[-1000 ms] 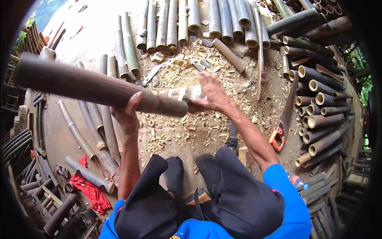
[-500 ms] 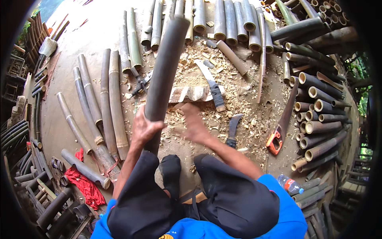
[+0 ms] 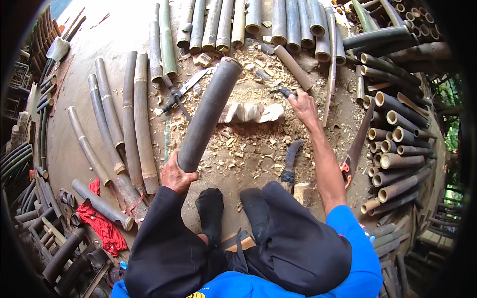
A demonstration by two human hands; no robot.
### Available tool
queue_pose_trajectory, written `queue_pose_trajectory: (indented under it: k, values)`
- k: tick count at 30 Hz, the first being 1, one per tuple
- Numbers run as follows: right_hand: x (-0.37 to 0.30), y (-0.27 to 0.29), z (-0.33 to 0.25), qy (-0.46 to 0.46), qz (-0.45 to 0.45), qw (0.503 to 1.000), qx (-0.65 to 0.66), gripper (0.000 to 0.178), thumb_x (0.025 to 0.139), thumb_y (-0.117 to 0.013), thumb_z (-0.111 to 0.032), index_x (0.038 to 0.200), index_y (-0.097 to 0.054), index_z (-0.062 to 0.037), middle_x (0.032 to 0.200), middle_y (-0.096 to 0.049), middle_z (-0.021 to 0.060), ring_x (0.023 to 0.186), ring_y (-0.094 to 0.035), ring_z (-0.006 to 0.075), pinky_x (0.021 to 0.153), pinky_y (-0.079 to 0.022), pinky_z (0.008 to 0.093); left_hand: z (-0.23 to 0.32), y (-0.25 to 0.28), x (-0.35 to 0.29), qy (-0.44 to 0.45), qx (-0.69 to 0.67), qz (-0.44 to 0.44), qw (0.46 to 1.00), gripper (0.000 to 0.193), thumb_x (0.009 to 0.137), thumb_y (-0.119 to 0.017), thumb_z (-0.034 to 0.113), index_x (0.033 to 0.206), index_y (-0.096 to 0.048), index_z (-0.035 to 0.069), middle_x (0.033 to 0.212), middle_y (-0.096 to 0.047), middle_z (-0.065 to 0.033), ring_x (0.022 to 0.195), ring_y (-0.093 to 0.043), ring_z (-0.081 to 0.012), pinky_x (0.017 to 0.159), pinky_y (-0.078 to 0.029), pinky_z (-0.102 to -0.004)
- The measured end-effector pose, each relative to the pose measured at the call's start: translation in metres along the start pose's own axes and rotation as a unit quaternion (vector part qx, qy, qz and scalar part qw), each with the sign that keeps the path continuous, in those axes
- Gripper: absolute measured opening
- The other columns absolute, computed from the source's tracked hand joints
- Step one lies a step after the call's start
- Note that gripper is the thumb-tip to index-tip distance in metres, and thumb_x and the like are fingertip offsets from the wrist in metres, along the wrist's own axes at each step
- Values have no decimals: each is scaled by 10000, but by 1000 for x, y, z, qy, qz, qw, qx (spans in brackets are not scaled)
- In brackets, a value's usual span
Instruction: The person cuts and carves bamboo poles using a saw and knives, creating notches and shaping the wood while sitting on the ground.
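My left hand [image 3: 177, 174] is wrapped round the lower end of a thick dark bamboo tube [image 3: 210, 114]. The tube leans up and away to the right, its far end beside a notched pale wooden block [image 3: 252, 112] on the ground. Beyond the block's right end, my right hand [image 3: 304, 109] is closed on the black-wrapped handle of a machete [image 3: 285, 92]. Its blade points away to the left, over the wood chips. A shorter knife [image 3: 289, 161] with a dark-bound handle lies nearer to me, beside a short wooden stub [image 3: 301, 193].
Bamboo tubes [image 3: 278, 25] line the far side, and more poles [image 3: 141, 119] lie at left. A handsaw [image 3: 361, 134] rests by stacked bamboo [image 3: 402, 159] at right. Crossed blades [image 3: 175, 97] lie beyond the held tube. Red cloth [image 3: 102, 228] is at lower left.
My right hand has reached away to the right and taken hold of the machete's handle, and the machete has shifted and turned. The held tube's far end has dropped lower and tilted right.
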State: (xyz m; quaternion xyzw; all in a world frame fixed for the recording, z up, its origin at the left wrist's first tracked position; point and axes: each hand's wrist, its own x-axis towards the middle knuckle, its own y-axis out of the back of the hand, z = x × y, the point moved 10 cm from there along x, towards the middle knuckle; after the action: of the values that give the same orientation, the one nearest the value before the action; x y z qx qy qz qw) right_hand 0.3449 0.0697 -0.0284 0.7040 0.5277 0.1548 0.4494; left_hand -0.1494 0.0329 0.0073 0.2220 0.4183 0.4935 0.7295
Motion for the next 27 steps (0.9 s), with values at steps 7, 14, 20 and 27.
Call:
queue_pose_trajectory:
  k: [7,14,20,27]
  values:
    - [-27,-64,-53,285,47,914,-284,1174,754,-829,-706,1632,-332,-105,1572,-420,225,1483,-367,403,1263,-233,614,-13,-17,0,-21,27,2,999,877,602,-891,312,1349,-544,14,1094,-714,-283,1048,-711,-442,932,-552,-502]
    - [-61,-127,-75,307,-49,892,-328,701,789,-849,-606,1190,-631,-74,1039,-582,87,986,-571,211,912,-484,418,-20,-19,-12,-45,5,-3,999,860,632,-849,347,1352,-536,-2,1105,-690,-278,1060,-683,-463,925,-541,-522]
    - [-109,-156,-73,224,-9,937,-267,758,937,-684,-628,1292,-569,32,1209,-611,174,1172,-555,294,1000,-447,505,36,-24,30,-101,65,40,992,884,633,-879,368,1337,-519,-27,1212,-672,-288,1123,-674,-424,979,-540,-487]
    - [3,-4,-51,161,206,936,-236,502,956,-727,-271,1338,-533,-9,1251,-595,216,1214,-596,344,978,-543,478,56,-52,63,-29,50,-20,998,772,623,-882,349,1215,-588,-50,1040,-731,-274,994,-727,-425,888,-578,-490]
